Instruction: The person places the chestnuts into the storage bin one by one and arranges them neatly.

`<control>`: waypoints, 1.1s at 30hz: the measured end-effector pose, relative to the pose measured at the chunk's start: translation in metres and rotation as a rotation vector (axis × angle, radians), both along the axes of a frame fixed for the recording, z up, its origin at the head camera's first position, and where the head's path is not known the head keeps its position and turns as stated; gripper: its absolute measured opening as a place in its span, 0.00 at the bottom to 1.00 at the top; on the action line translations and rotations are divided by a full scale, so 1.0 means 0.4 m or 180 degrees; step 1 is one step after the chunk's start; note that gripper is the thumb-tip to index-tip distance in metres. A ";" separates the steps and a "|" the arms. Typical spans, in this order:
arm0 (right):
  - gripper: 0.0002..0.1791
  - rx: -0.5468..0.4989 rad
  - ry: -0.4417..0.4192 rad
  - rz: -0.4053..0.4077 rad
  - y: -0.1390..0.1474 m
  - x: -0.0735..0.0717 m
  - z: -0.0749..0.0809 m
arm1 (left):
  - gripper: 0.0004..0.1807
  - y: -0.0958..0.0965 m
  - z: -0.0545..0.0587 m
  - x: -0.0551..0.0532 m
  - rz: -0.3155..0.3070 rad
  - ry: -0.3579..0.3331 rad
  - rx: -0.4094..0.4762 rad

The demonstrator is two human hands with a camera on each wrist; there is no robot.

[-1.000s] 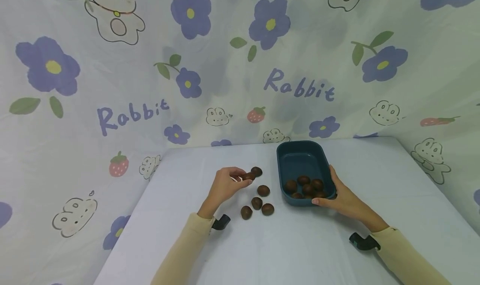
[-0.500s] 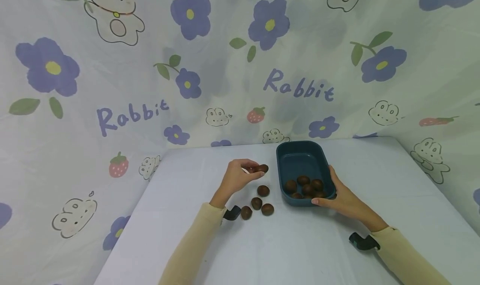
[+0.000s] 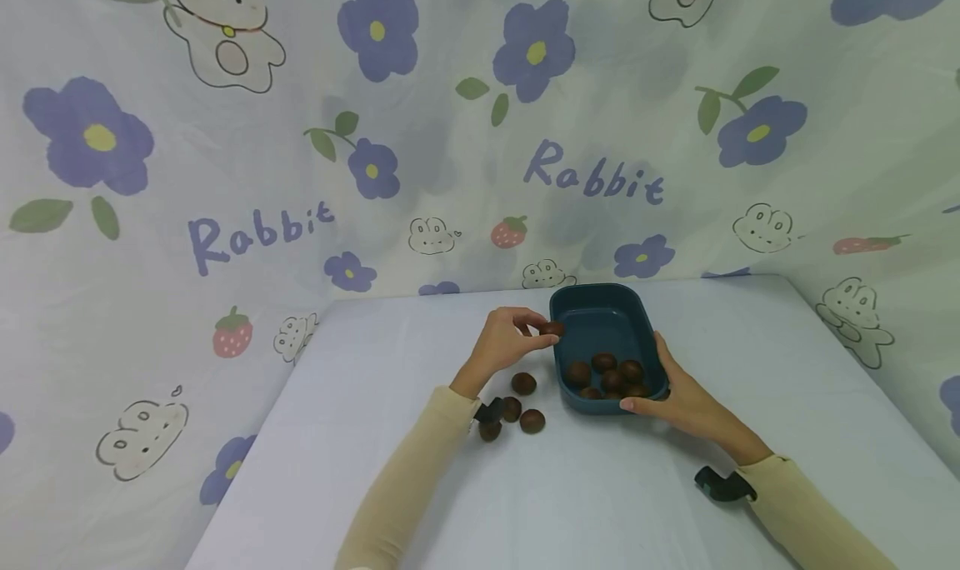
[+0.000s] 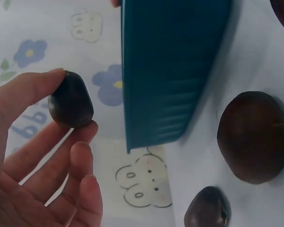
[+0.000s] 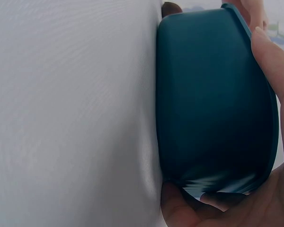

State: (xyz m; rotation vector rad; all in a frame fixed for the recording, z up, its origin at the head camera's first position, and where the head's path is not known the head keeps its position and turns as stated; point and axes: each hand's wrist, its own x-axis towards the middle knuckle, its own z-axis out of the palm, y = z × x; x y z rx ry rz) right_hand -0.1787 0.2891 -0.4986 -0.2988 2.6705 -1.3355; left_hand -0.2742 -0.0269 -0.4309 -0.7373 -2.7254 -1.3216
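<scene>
Pinched between thumb and fingertips, a dark brown chestnut (image 4: 71,100) is in my left hand (image 3: 510,337). In the head view this hand is at the left rim of a teal rectangular box (image 3: 600,324). The left wrist view shows the held chestnut apart from the box wall (image 4: 170,71). My right hand (image 3: 686,395) grips the box at its near right corner, thumb on the near side and fingers round the right side. Inside the box, several chestnuts (image 3: 612,381) lie gathered at the near end.
Several loose chestnuts (image 3: 532,421) lie on the white tabletop (image 3: 600,487) left of the box, below my left forearm. The left wrist camera (image 3: 491,410) partly covers some of them. Behind the table hangs a patterned cloth (image 3: 450,137).
My left hand has moved right and away from me, bringing a chestnut to the box rim. The far loose chestnut has gone from its spot. My right hand stays on the box.
</scene>
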 end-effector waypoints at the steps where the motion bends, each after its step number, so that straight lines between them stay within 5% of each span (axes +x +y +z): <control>1: 0.72 -0.0010 0.0005 0.0006 0.000 0.000 0.000 | 0.16 0.007 -0.001 -0.002 0.0000 -0.0013 -0.0010; 12: 0.72 -0.0007 0.0036 0.0026 -0.002 -0.001 0.003 | 0.18 0.067 -0.018 -0.016 0.0010 -0.0137 -0.0265; 33: 0.72 0.0047 0.0050 -0.0003 -0.002 0.000 0.001 | 0.19 0.115 -0.048 -0.033 -0.0046 0.0032 -0.1011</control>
